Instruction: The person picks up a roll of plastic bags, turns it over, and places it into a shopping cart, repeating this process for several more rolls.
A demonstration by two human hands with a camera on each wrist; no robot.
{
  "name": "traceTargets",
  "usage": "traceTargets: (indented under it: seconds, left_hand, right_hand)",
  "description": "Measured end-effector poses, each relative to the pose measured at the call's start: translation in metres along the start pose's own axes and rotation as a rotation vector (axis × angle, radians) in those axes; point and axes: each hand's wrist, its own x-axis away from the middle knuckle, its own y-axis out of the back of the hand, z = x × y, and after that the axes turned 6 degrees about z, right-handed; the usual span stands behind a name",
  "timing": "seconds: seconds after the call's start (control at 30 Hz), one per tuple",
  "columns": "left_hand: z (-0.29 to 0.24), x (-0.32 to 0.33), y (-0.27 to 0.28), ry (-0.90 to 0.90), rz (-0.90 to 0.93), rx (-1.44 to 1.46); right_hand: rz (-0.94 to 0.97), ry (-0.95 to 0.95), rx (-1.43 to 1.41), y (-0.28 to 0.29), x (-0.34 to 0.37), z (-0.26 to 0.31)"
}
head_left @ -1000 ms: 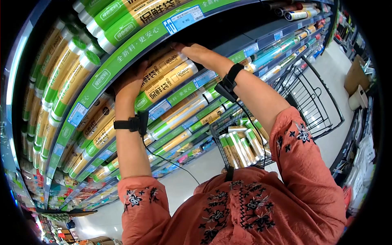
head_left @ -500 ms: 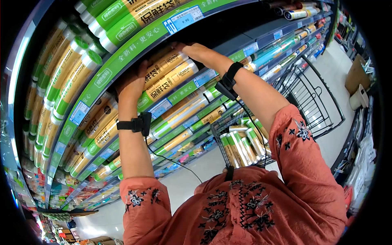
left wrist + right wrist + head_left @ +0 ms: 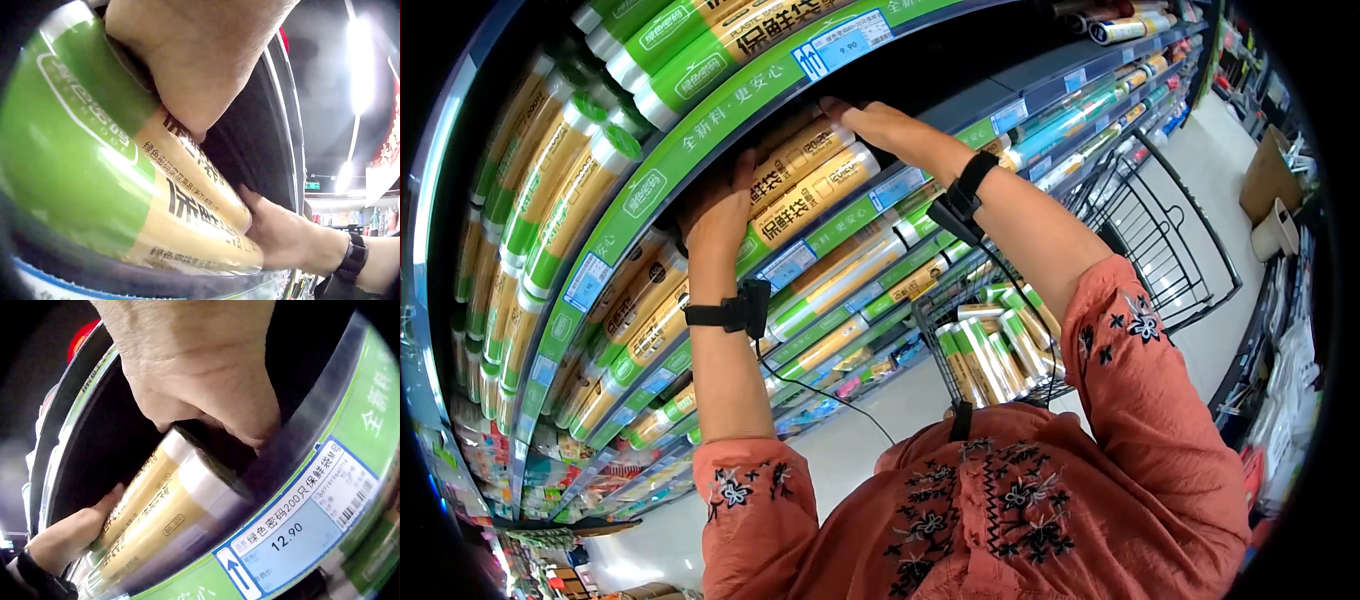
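Note:
Two tan and green rolls of food bags lie side by side on a shelf, the front roll (image 3: 818, 197) along the edge and the rear roll (image 3: 805, 155) behind it. My left hand (image 3: 718, 215) grips around their left end, its thumb along the rear roll and its other fingers hidden. At the opposite end my right hand (image 3: 885, 128) holds on with bent fingers (image 3: 250, 428), close to the white roll ends (image 3: 212, 481). The left wrist view shows the right thumb (image 3: 249, 195) at the back of the rear roll.
A green label strip (image 3: 700, 125) runs along the shelf above. More bag rolls (image 3: 560, 200) are stacked at the left. A black wire cart (image 3: 1170, 240) stands at the right, with several rolls (image 3: 995, 355) in its basket. A price tag (image 3: 294, 525) hangs below the right hand.
Both hands stay on the same two rolls, with hardly any motion. The head view has shifted slightly.

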Motion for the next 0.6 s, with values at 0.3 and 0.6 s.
traceTargets:
  seconds: [0.3,0.6]
  left_hand:
    - [-0.035,0.077,0.045,0.022,-0.013,0.056]
    - [-0.069,0.232,-0.010,-0.016,0.316,0.593]
  right_hand:
    - [-0.408,0.393,-0.180,-0.012,0.083,-0.029]
    - [-0.502,0.066,-0.346,-0.041,0.185,-0.144]
